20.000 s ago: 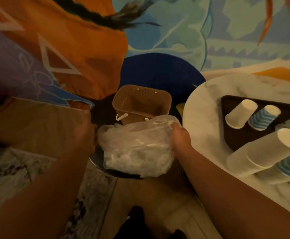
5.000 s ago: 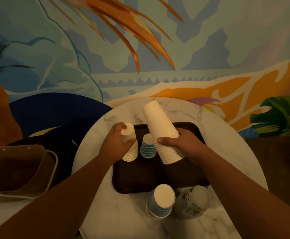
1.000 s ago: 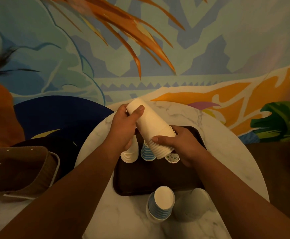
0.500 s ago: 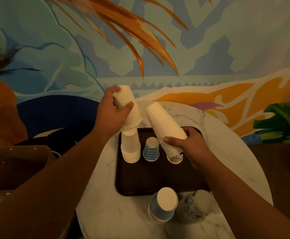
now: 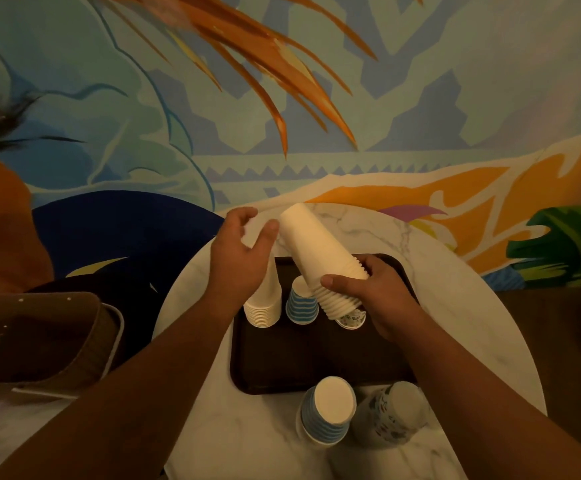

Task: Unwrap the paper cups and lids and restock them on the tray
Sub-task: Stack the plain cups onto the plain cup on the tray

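Nearest on the marble table (image 5: 472,327): two upside-down cup stacks just off the tray's near edge, side by side and touching or nearly so. Left one is the blue striped stack (image 5: 327,412), right one the patterned stack (image 5: 391,415), print too dim to read

Dark tray (image 5: 316,362) sits mid-table, near half bare. Along its far half, a row of three, all upside down: white stack (image 5: 265,306) on the left, small blue striped cups (image 5: 301,304) in the middle, one patterned cup (image 5: 351,320) on the right, mostly hidden

Right hand (image 5: 374,296) grips the rim end of a long white cup stack (image 5: 316,258), thumb on the near side, fingers wrapped behind. That stack is tilted, closed end pointing up and left, rim end hanging just over the patterned cup on the tray; can't tell if they touch

Left hand (image 5: 239,258) is above the white stack on the tray, fingers spread and loosely curved, holding nothing. Thumb tip is just beside the closed end of the tilted stack; contact unclear. The hand covers the top of the white stack below it

Left of the table: brown basket (image 5: 43,341), lower down, well apart from the tray

Farthest: painted wall (image 5: 316,116), blue and orange shapes, green leaf at right
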Available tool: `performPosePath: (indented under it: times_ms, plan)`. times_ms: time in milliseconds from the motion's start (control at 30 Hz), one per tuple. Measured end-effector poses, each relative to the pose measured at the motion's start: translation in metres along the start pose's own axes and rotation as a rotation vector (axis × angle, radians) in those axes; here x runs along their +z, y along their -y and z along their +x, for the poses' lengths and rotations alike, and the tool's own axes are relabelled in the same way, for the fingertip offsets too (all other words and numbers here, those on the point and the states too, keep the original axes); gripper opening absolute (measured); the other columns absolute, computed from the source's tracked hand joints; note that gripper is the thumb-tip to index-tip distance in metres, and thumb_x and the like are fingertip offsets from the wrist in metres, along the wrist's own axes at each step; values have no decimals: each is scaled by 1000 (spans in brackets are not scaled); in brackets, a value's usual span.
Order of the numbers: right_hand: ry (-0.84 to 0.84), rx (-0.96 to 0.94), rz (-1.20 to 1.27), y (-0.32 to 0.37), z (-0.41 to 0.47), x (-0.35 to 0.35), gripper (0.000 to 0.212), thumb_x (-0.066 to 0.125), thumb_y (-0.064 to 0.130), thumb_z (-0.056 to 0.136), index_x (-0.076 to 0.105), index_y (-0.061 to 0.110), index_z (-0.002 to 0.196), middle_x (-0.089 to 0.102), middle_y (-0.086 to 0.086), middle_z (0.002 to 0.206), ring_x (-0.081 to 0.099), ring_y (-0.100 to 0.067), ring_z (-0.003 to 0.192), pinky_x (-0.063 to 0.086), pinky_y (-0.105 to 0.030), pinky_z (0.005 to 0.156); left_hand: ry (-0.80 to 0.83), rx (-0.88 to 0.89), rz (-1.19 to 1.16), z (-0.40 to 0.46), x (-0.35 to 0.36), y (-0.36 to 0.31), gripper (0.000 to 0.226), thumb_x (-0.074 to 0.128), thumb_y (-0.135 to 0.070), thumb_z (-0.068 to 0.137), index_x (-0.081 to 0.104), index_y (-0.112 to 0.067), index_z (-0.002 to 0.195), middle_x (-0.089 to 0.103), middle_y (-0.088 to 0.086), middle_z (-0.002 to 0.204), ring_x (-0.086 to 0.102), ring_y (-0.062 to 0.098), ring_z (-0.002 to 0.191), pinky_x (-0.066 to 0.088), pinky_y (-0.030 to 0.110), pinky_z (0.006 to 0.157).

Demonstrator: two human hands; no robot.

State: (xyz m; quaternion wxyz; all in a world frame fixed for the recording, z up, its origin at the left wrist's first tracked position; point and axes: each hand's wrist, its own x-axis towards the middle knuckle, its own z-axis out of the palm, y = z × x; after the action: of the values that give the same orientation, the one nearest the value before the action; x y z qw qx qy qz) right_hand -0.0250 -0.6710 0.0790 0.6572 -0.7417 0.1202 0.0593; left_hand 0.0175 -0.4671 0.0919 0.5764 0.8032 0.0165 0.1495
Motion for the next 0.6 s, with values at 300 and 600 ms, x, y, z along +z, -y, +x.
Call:
performPosePath:
  times_ms: [300,600]
  plan:
    - [7,-96,228,7,-11,13,71,89,23,51,59,19,115,61,-8,117,62,-26,105,58,-44,82,170,-382,-572,-6,15,-28,33,64,-24,90,46,-32,116,56,-5,114,59,21,108,59,45,78]
    - [-126,-249,-23,5,-8,9,78,90,48,45,60,28,114,63,8,110,60,-14,104,58,-39,82,30,-440,-568,11,8,-39,39,63,-26,91,43,-28,125,54,1,122,58,24,110,58,47,76]
